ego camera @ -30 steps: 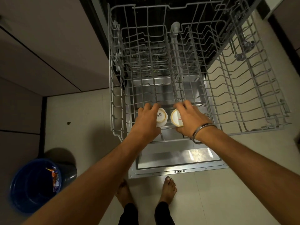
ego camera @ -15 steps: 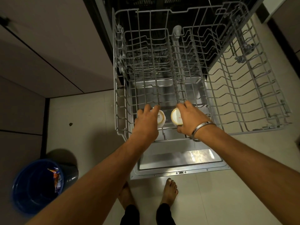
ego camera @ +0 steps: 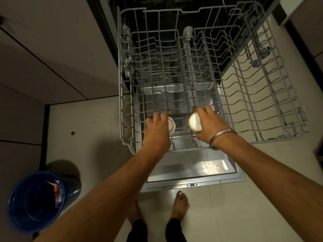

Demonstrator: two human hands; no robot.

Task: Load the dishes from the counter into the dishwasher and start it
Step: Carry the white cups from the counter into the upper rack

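Observation:
A grey wire dishwasher rack is pulled out over the open steel door. Two white cups stand upside down at the rack's near edge, bases up. My left hand grips the left cup, which is mostly hidden under my fingers. My right hand, with a metal bangle on the wrist, holds the right cup from its right side. The two cups sit apart, on either side of the rack's centre divider.
A blue bin with wrappers inside stands on the tiled floor at the lower left. Grey cabinet fronts fill the left side. My bare feet are just in front of the door's edge. The rest of the rack holds nothing.
Both hands have drifted apart with their cups, the left one leftward and the right one rightward, so the gap between the cups has widened. The view shifted slightly.

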